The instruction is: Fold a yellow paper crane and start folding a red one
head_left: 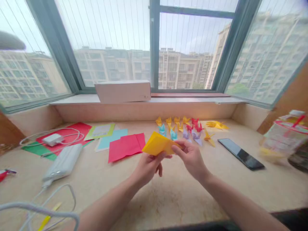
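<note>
Grip is firm on both sides: your left hand [148, 166] and right hand [191, 158] pinch a folded yellow paper [157, 143] above the tabletop [168, 199], pink sheets [125, 147] just left, paper cranes [179, 128] toward the far edge.

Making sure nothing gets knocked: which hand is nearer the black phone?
Right. The right hand is left of the phone, not touching it; the left hand sits farther away.

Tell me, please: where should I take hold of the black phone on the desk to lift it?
Probably best to pinch the phone by its two long edges near the middle, coming from above with the right hand, the nearer one, once it releases the yellow paper. The phone lies flat on the desk, and its long, thin sides seem to give the surest hold.
</note>
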{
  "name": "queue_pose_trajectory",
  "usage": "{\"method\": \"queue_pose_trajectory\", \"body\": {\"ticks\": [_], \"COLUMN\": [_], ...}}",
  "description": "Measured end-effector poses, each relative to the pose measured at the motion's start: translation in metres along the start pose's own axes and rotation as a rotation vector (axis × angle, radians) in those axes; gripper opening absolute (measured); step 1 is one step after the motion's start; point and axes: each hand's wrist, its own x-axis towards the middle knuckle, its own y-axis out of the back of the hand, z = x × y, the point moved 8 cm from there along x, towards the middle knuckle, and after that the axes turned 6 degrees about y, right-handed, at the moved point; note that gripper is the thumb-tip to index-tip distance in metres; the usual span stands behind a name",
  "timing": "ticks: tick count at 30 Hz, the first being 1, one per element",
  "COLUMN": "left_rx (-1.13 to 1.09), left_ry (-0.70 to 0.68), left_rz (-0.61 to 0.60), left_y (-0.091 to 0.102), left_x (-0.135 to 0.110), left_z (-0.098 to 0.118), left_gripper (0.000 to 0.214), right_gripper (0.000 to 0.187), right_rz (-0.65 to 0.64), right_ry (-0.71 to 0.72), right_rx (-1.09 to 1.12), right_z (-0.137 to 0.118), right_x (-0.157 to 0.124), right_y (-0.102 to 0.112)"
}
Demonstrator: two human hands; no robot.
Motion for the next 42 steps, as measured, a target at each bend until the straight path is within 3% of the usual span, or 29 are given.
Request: {"method": "queue_pose_trajectory", "body": {"ticks": [12, 16, 20, 25, 29, 33, 42], "left_rx": [0.018, -0.029, -0.076, -0.09, -0.075, -0.053, -0.037], "left_ry": [-0.001, -0.004, -0.025, -0.025, -0.017, -0.004, 0.001], "left_rz": [0.026, 0.071, 0.096, 0.093, 0.12, 0.129, 0.146], "left_y": [0.0, 0.007, 0.011, 0.01, 0.013, 0.015, 0.018], "left_x": [0.004, 0.004, 0.003, 0.002, 0.003, 0.004, 0.008], "left_z": [-0.001, 0.003, 0.006, 0.006, 0.006, 0.004, 0.002], "left_gripper": [0.045, 0.044, 0.044, 0.048, 0.048, 0.047, 0.044], "right_gripper": [0.035, 0.04, 0.033, 0.038, 0.026, 0.024, 0.023], "right_rz": [0.03, -0.069, -0.154, -0.051, 0.0, 0.048, 0.034], "right_ry": [-0.109, -0.095, -0.043, 0.032, 0.101, 0.082, 0.016], "right_rx": [-0.052, 0.041, 0.053, 0.131, 0.027, -0.074, 0.025], "right_z": [0.012, 0.009, 0.004, 0.001, 0.002, 0.008, 0.009], "right_x": [0.001, 0.002, 0.001, 0.001, 0.002, 0.005, 0.009], "right_y": [0.005, -0.002, -0.009, -0.002, 0.007, 0.016, 0.014]}}
